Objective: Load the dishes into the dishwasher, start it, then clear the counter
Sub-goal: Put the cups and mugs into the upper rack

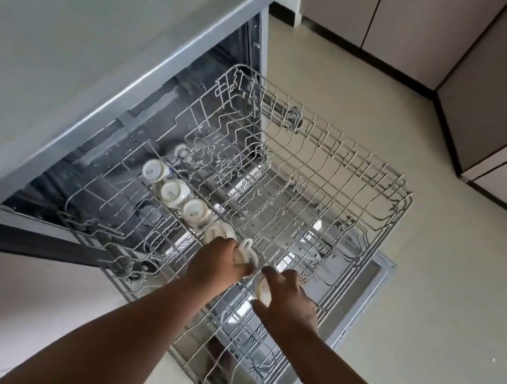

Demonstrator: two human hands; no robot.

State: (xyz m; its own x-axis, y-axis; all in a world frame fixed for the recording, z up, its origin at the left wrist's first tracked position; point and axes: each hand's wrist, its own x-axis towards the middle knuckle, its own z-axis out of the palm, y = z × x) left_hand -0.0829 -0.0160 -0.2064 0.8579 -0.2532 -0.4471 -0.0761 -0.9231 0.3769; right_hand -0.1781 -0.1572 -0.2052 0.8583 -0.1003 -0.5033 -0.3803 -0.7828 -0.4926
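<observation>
**Inspector:** What did each hand hold?

**Observer:** The left hand point(218, 262) was curled round a white cup point(246, 256), its handle loop showing above the knuckles. The right hand point(289, 296) gripped a second white cup point(263, 290), fingers wrapped over it; only a pale part of that cup showed under the thumb. Both hands were low over the near left part of the upper rack point(380, 194), close together, not touching.

**Inspector:** Location of the other dishes?

**Observer:** Four more white cups stood upside down in a single row along the rack's left side, bases up with printed marks I could not read. The nearest one point(219, 232) sat just beside the left hand's cup; then came the third cup point(196, 213), the next cup point(174, 193) and the farthest cup point(154, 171), each touching or nearly touching its neighbour.

**Inspector:** State of the appliance?

**Observer:** The dishwasher point(199, 67) was open under the grey counter point(88, 27). The wire rack was pulled fully out over the lowered door point(375, 281). The rest of the rack carried nothing I could make out.

**Inspector:** Surroundings?

**Observer:** Pale floor tiles point(441, 326) lay beyond the door, with beige cabinet fronts point(474, 44) along the far side. The person's feet showed blurred beneath the rack.
</observation>
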